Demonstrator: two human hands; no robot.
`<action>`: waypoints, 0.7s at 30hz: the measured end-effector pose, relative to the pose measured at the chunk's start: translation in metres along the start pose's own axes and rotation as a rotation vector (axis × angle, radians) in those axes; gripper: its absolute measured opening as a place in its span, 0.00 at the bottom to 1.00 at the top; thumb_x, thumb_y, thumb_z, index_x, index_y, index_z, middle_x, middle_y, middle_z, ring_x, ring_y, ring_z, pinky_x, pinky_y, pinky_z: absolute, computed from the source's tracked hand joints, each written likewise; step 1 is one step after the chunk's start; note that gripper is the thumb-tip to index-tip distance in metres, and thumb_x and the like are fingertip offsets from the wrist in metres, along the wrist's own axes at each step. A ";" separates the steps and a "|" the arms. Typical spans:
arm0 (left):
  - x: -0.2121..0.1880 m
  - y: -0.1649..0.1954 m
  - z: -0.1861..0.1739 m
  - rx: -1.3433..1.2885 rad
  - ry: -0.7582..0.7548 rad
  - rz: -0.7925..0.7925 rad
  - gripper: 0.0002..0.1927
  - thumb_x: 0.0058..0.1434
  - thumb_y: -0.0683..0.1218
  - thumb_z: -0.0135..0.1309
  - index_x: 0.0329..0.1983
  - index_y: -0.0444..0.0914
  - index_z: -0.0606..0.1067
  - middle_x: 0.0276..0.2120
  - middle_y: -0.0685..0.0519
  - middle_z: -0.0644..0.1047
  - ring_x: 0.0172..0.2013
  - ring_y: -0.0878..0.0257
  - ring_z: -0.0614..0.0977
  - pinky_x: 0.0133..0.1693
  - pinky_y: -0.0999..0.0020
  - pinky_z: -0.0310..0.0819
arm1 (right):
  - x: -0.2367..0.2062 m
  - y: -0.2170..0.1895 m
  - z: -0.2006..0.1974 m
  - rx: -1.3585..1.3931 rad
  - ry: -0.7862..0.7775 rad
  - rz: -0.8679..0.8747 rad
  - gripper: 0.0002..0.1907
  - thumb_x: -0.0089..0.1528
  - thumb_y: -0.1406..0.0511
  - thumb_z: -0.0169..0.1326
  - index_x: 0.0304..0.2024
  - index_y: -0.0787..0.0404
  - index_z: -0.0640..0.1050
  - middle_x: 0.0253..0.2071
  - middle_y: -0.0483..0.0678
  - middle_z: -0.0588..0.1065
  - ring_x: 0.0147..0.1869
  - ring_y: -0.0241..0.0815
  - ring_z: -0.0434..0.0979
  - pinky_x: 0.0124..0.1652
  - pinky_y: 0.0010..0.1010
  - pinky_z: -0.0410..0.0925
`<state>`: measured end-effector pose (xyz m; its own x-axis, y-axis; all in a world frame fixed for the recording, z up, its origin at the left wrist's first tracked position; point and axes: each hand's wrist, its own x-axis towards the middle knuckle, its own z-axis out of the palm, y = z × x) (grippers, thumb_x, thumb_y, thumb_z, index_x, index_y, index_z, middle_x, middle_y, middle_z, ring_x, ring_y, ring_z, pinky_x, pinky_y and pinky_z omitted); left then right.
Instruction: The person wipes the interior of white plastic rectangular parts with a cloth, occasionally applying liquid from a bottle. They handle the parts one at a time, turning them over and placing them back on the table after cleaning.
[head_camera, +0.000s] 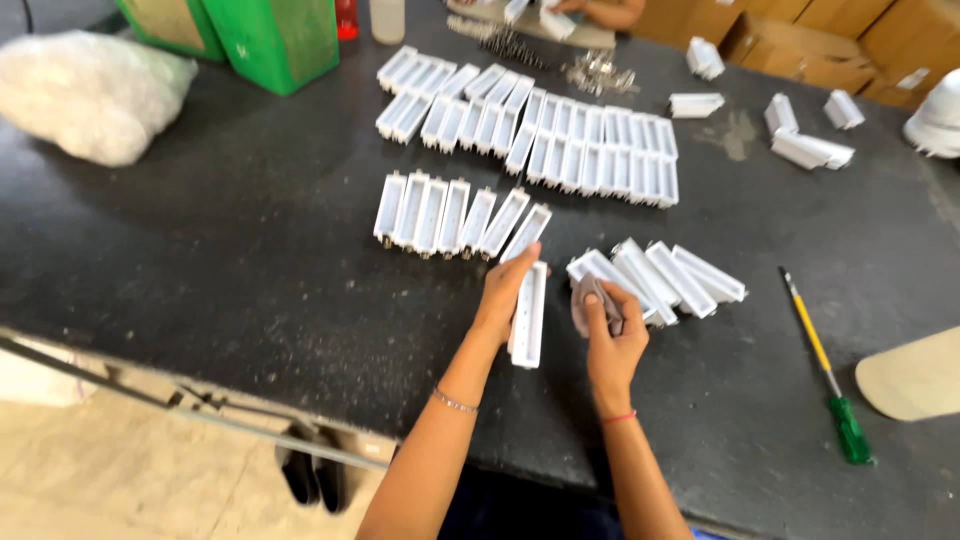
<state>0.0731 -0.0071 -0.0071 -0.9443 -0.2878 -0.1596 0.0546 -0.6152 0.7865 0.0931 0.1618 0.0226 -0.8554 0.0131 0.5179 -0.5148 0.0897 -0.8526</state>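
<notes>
White plastic is being handled: one long open housing (528, 315) is being held lengthwise in the closed left hand (503, 292) just beside the near row of housings (455, 213), while a small grey piece (598, 300) is being pinched in the right hand (612, 345). A fitting step is judged to be in progress, calling for careful alignment. Bare dark tabletop (250, 250) is lying open to the left, whereas a screwdriver (825, 365) is lying to the right.

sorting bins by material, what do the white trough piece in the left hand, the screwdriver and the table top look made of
White trough piece in the left hand: looks like moulded plastic, matte white, thin even walls. Screwdriver: thin metal-looking shaft, yellow near the tip, with a glossy green handle, probably plastic. Table top: dark, speckled and slightly shiny, like stone or a laminate; I can't tell which.
</notes>
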 end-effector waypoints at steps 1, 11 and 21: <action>-0.002 0.001 0.000 0.029 0.003 0.006 0.26 0.59 0.65 0.59 0.31 0.35 0.80 0.22 0.57 0.75 0.21 0.70 0.73 0.23 0.75 0.65 | -0.002 0.002 0.000 0.013 -0.011 0.019 0.13 0.67 0.66 0.59 0.52 0.66 0.78 0.47 0.44 0.78 0.52 0.31 0.75 0.52 0.23 0.69; -0.003 0.000 -0.002 0.076 -0.107 -0.001 0.35 0.62 0.73 0.46 0.31 0.37 0.78 0.20 0.54 0.74 0.20 0.68 0.75 0.23 0.74 0.69 | -0.005 -0.023 0.004 -0.012 -0.055 -0.003 0.12 0.68 0.68 0.56 0.54 0.64 0.77 0.50 0.44 0.76 0.54 0.32 0.74 0.53 0.24 0.68; -0.011 0.008 0.006 0.040 -0.190 0.099 0.18 0.65 0.60 0.51 0.38 0.41 0.79 0.30 0.60 0.76 0.32 0.74 0.75 0.35 0.78 0.70 | 0.011 -0.080 0.028 -0.400 -0.316 -0.451 0.14 0.63 0.76 0.56 0.50 0.61 0.81 0.50 0.50 0.76 0.53 0.50 0.77 0.51 0.35 0.70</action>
<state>0.0822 -0.0045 0.0041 -0.9794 -0.1997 0.0314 0.1404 -0.5603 0.8163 0.1232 0.1269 0.0951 -0.5694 -0.3980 0.7193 -0.8159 0.3807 -0.4353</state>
